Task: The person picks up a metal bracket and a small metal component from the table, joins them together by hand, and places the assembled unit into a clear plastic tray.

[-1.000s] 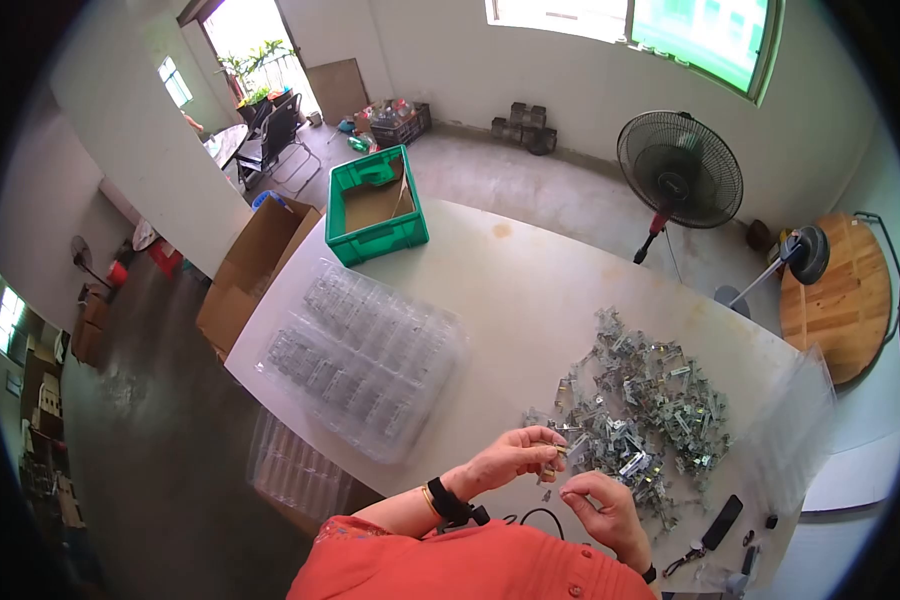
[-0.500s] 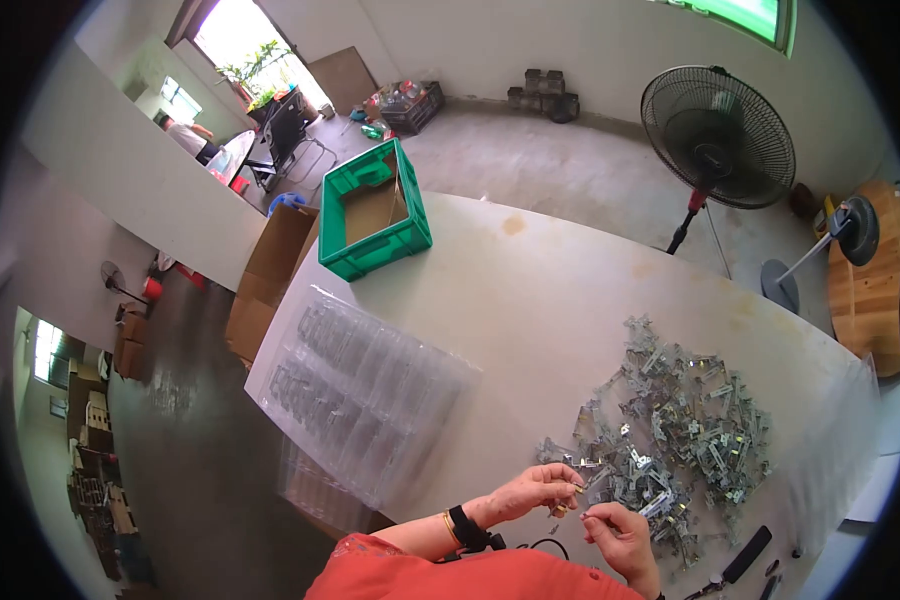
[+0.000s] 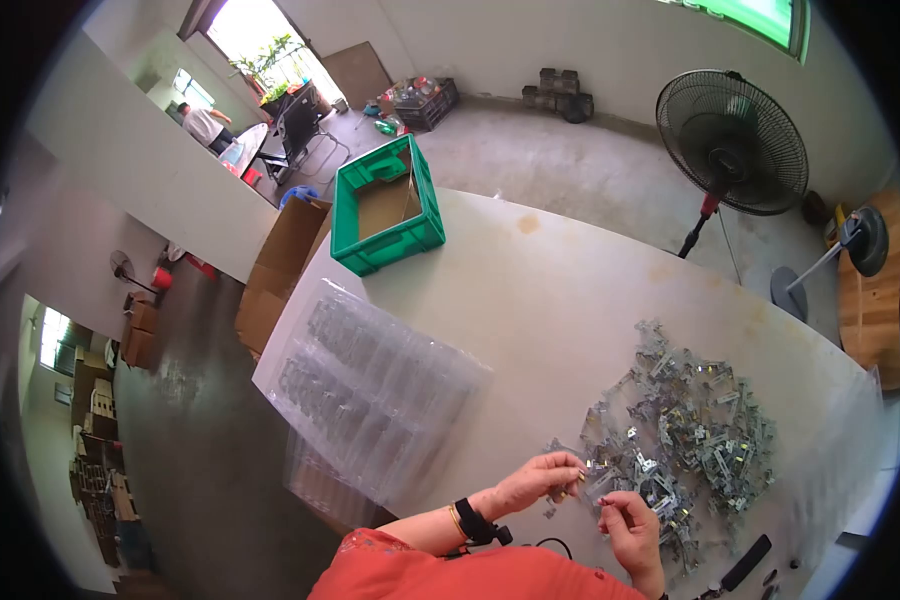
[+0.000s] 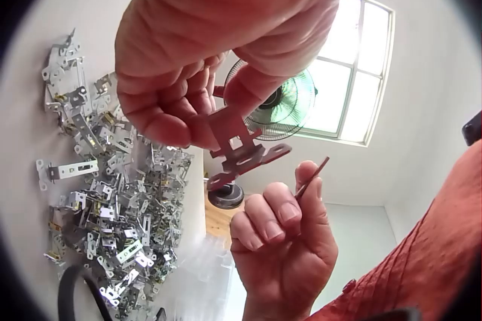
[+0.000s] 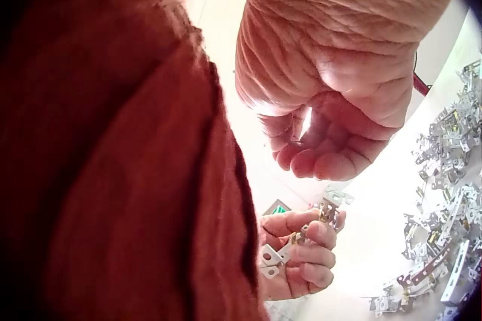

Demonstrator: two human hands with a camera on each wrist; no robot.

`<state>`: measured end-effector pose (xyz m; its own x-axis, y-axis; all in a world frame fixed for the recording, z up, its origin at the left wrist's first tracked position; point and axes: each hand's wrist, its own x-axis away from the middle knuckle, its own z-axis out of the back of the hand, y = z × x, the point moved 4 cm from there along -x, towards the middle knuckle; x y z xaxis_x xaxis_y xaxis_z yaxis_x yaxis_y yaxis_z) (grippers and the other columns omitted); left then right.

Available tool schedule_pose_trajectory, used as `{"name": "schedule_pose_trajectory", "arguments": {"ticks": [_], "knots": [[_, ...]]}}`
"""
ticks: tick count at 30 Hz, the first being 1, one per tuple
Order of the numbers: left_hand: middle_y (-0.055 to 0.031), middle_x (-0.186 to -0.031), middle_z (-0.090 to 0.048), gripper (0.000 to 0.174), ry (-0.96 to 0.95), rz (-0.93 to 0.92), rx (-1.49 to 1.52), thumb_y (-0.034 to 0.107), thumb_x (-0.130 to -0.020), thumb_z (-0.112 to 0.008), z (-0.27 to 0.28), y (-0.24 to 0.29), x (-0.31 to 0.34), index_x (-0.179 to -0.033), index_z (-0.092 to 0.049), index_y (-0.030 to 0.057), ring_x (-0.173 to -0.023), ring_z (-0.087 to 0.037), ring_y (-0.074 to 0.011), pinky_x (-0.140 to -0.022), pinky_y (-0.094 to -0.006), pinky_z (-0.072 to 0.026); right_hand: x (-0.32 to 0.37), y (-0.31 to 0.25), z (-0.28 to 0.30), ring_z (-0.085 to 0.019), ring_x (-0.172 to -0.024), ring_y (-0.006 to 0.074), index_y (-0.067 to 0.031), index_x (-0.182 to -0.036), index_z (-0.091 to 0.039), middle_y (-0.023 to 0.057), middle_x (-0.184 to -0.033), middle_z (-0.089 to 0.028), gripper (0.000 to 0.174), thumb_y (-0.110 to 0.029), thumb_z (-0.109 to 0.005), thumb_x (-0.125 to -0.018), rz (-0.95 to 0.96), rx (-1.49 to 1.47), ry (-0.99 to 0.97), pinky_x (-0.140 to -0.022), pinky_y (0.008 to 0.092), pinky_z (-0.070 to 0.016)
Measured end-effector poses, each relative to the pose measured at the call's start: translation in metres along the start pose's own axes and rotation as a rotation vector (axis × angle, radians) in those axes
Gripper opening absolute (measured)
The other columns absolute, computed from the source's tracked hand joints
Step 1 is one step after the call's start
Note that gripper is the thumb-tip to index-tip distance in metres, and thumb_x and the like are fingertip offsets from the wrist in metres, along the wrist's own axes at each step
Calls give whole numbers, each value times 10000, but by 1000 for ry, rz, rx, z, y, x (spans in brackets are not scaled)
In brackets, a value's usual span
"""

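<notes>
My left hand [image 3: 538, 484] grips a small metal bracket [image 4: 230, 131] with cut-outs and flat lugs at its lower end. In the right wrist view, metal parts with holes show on both sides of the left hand's curled fingers [image 5: 312, 255]. Close by on the right, my right hand [image 3: 632, 535] pinches a thin flat metal strip [image 4: 313, 178] between thumb and finger, a short gap from the bracket. Both hands are over the table's near edge, beside a heap of metal brackets [image 3: 715, 430].
Clear plastic trays [image 3: 375, 390] lie stacked on the left of the white table [image 3: 540, 300]. A green crate [image 3: 390, 255] stands at the far corner. More clear plastic [image 3: 835, 460] and a black-handled tool [image 3: 746, 562] are on the right. A fan [image 3: 735, 140] stands behind the table.
The head view has swung, so the table and hands sit further right in it. Both hands stay close together, the left still gripping metal parts. A person has come into view far back left.
</notes>
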<state>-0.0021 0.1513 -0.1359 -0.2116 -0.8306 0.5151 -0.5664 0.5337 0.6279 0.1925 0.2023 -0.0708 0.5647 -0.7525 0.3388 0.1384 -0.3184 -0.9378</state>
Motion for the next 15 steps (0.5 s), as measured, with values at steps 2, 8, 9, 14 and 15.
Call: {"name": "schedule_pose_trajectory", "arguments": {"ticks": [2, 8, 9, 14, 15], "knots": [[4, -830, -626, 210, 50, -27, 20, 239, -1011, -567, 0, 13, 8, -1150, -607, 86, -717, -557, -68, -633, -218, -439, 9, -6, -4, -577, -688, 56, -29, -1085, -621, 7, -904, -654, 120, -33, -607, -966, 22, 32, -28, -622, 223, -485], [-9, -792, -595, 161, 35, -180, 232, 201, -1016, -548, -3, 37, 42, -1098, -600, 74, -583, -466, -72, -537, -218, -390, 39, -27, -23, -562, -655, 44, -30, -1078, -631, -6, -857, -641, 108, -43, -607, -974, 102, 44, -28, -588, 215, -477], [-16, -796, -596, 153, 11, -195, 264, 194, -1022, -535, -6, 40, 48, -1096, -592, 73, -570, -450, -69, -521, -217, -384, 44, -29, -26, -565, -644, 41, -26, -1075, -636, -9, -824, -632, 107, -45, -612, -972, 109, 53, -24, -577, 215, -480], [-16, -788, -579, 154, -73, -256, 270, 190, -1021, -540, -21, 48, 81, -1098, -590, 66, -570, -432, -72, -517, -221, -363, 63, -41, -38, -548, -613, 44, -25, -1069, -639, -13, -758, -610, 102, -47, -609, -974, 198, 97, -14, -546, 216, -456], [-16, -788, -576, 154, -86, -270, 277, 189, -1020, -542, -24, 49, 87, -1094, -593, 64, -569, -429, -73, -515, -222, -354, 67, -42, -40, -543, -603, 46, -25, -1067, -639, -13, -738, -604, 101, -47, -608, -974, 226, 104, -10, -538, 216, -447]]}}
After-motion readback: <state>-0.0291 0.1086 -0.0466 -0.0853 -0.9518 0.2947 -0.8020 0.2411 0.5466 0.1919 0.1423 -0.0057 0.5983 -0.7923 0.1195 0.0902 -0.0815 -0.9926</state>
